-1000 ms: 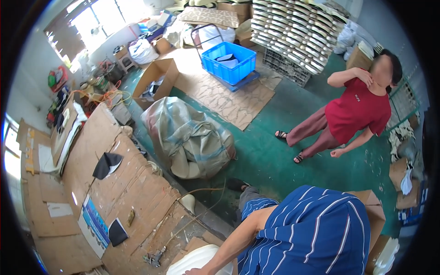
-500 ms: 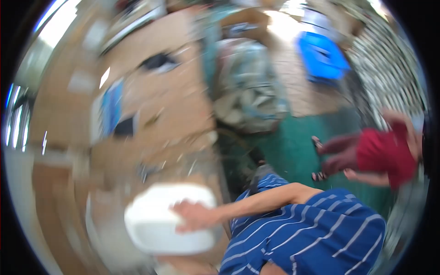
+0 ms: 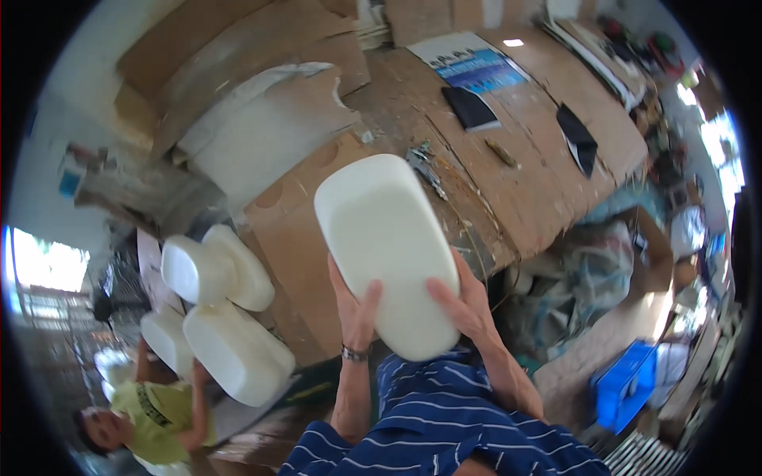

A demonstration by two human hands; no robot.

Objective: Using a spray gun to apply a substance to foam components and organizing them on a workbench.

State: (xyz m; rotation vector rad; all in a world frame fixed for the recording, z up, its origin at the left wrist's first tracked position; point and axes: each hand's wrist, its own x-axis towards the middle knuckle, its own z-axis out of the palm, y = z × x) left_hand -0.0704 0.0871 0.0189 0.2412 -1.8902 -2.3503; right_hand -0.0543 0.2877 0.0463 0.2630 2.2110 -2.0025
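Note:
A smooth white oblong piece with rounded corners is held up in front of me, tilted, above the cardboard-covered table. My left hand grips its lower left edge, with the thumb on the face turned to me. On the opposite edge, my right hand holds it the same way, thumb also on the face. The other fingers of both hands are hidden behind the piece. At the left, several similar white pieces are piled together beside another person in a yellow-green shirt, whose hands are at the pile.
Cardboard sheets cover the table. Metal tools, a black-and-white booklet and a blue-and-white printed sheet lie on it. To the right are a filled plastic sack and a blue crate on the floor.
The view has swung left, and the person in red is out of sight. The white piece, earlier low with one hand seen on its top, is now raised between both hands.

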